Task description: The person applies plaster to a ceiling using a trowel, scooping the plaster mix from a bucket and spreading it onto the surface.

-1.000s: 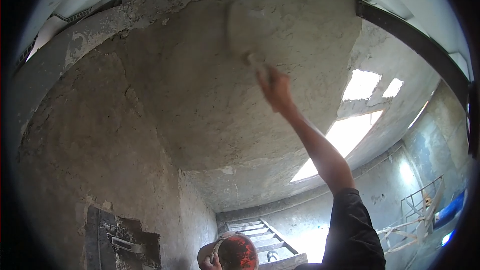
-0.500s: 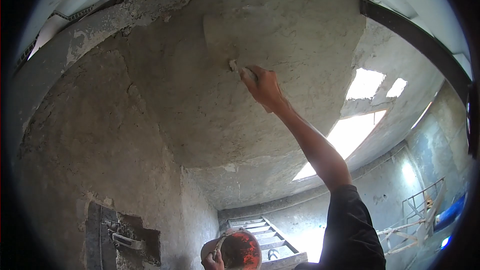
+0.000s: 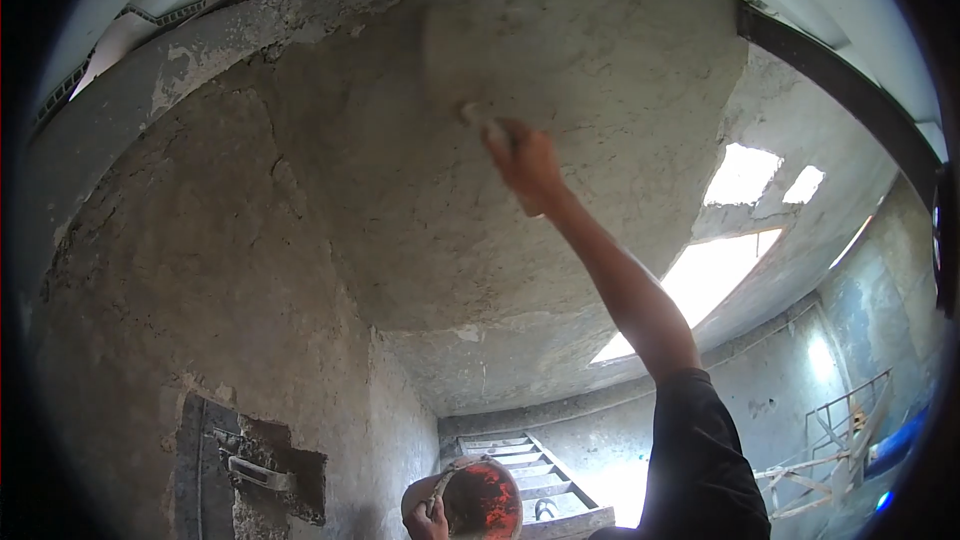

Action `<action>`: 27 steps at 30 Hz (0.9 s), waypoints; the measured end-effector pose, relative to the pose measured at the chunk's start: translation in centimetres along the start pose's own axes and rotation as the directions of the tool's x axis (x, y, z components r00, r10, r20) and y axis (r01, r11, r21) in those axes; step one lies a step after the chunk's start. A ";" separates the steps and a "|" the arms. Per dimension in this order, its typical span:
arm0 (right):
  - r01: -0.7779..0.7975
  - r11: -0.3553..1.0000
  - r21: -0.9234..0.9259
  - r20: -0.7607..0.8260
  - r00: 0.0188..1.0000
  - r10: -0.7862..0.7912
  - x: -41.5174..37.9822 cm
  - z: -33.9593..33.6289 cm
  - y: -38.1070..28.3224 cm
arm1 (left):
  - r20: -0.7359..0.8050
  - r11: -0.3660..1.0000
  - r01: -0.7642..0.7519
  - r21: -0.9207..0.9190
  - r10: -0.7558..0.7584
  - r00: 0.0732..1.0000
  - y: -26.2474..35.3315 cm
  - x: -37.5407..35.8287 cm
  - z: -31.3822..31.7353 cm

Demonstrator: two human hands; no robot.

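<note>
My right hand [image 3: 522, 168] is raised at the end of an outstretched arm, its fingers wrapped round the handle of a trowel [image 3: 466, 55]. The blade is smeared by motion and lies against or very close to the rough grey plaster surface [image 3: 400, 200]; its outline blends with the plaster. Low in the view, my left hand [image 3: 432, 522] is closed on the rim or handle of a bucket [image 3: 487, 500]. Red-orange patches show inside the bucket, and its lower part is cut off by the frame edge.
A ladder [image 3: 545, 475] stands behind the bucket. On the left wall is a recess with a pale handle [image 3: 258, 473]. Bright openings [image 3: 715, 265] break the surface at right. A dark beam [image 3: 850, 65] curves at upper right, above a metal frame [image 3: 840, 440].
The trowel has shifted slightly upward and right across the plaster, now blurred. My right hand has moved a little with it. My left hand and the bucket stay nearly where they were.
</note>
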State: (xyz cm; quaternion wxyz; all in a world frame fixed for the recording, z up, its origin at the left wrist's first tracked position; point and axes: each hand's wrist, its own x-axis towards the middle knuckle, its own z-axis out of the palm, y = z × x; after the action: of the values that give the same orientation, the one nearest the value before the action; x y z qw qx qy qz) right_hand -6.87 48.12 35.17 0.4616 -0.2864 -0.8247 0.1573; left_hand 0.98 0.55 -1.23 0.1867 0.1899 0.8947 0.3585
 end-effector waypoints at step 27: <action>-0.919 0.274 0.284 0.827 0.379 0.416 -25.1 -1.5 0.6 | -0.129 0.992 -0.120 -0.025 0.116 0.985 1.8 -0.5 -1.7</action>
State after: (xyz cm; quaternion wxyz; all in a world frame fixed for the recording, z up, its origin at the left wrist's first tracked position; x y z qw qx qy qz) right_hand 4.88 33.10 18.84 0.1150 -0.3538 -0.5581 0.7417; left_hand 0.98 0.62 1.28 0.1106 0.2162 0.8859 0.3951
